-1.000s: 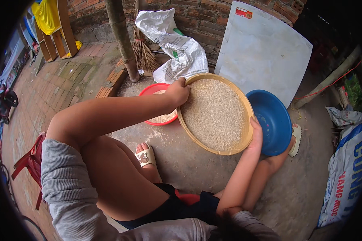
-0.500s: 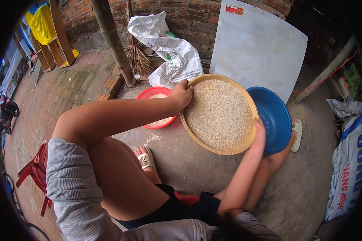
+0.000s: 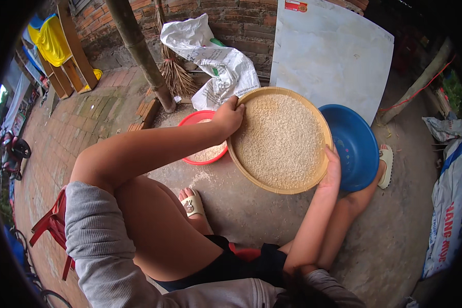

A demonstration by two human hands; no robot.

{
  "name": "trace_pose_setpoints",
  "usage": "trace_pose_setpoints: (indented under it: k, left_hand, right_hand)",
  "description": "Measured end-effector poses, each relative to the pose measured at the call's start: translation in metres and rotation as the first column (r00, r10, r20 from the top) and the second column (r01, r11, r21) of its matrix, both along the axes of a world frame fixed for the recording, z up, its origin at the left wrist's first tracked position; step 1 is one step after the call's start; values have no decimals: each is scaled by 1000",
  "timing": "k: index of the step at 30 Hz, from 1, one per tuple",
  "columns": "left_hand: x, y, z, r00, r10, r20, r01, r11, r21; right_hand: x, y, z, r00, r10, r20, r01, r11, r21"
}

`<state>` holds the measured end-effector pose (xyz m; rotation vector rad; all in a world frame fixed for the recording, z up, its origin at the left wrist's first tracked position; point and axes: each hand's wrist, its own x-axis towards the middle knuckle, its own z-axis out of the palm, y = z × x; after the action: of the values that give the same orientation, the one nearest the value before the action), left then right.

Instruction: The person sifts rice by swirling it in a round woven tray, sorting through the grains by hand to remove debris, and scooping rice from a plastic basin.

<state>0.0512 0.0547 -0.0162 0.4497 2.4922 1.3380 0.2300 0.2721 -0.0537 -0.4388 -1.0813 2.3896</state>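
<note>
Head view: holding round tray (image 3: 287,190) of pale grain (image 3: 282,138) above floor (image 3: 251,215), between both hands. Gripping left rim with left hand (image 3: 229,119), closed on it; can't follow every finger around the edge. Gripping right rim with right hand (image 3: 332,167), with thumb on top and other fingers mostly hidden below. Can't tell exact tilt. Can see red bowl (image 3: 205,162) just beyond left forearm (image 3: 154,146), partly covered by that arm and hand; some grain visible inside, can't judge how much. Can see blue basin (image 3: 357,138) right of tray, hidden along its left side by tray. Can see only part of right sandal (image 3: 387,169) past basin. Can make out crumpled white sack (image 3: 226,72) farther back. Losing printed sack (image 3: 446,220) at right to dark edge of view, and part of red chair (image 3: 59,218) behind sleeve (image 3: 97,226).
</note>
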Motion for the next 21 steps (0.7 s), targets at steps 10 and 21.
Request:
trace_pose_setpoints:
  k: [10, 21]
  left_hand:
    - [-38, -52, -14, 954, 29, 297, -62, 993, 100]
    - [-46, -65, -9, 889, 6, 457, 1, 1000, -14]
  right_hand:
    - [-21, -51, 6, 999, 10, 33, -8, 999, -43]
    - [-13, -79, 18, 987, -48, 151, 66, 991, -118]
